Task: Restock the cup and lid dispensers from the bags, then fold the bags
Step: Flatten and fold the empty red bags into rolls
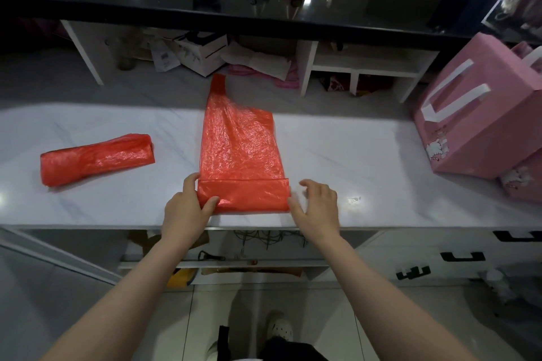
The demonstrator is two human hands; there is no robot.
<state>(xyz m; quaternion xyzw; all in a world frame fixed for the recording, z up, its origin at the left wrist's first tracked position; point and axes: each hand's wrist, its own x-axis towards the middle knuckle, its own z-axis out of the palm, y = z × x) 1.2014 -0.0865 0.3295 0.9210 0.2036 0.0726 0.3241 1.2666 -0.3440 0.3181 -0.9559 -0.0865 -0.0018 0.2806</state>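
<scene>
At the near edge of the counter (366,161), our left hand (187,205) pinches the folded hem of the red bag (240,149); our right hand (318,205) hovers spread just beside its other corner. Thin, slick and springy, it should be held at both hem corners while rolling. Another rolled bag (96,158) lies left.

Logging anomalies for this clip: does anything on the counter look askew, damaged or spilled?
Nothing stands out. The flat red bag lies straight with its near edge folded over, the rolled red bag lies apart on the left, and nothing is spilled.
</scene>
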